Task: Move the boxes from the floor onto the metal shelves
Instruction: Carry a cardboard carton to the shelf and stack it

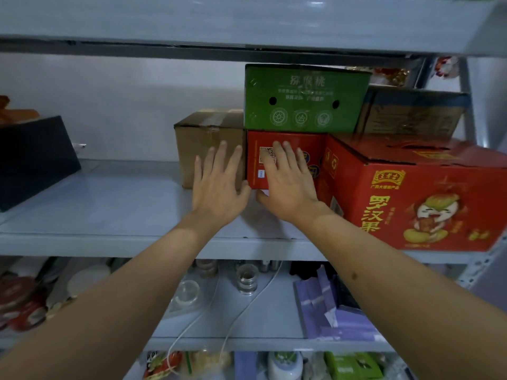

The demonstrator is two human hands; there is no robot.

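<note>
On the grey metal shelf a plain brown cardboard box stands beside a small red box, which carries a green box on top. My left hand lies flat, fingers spread and straight, against the brown box's front near its right edge. My right hand presses its straight fingers on the small red box's front face, thumb under the lower left corner. A large red box with a cartoon print stands at the right, close to the shelf's front edge.
A dark box sits at the shelf's left end. Another brown carton rests behind the large red box. The shelf above hangs close over the green box. Lower shelves hold jars, purple packs and packets.
</note>
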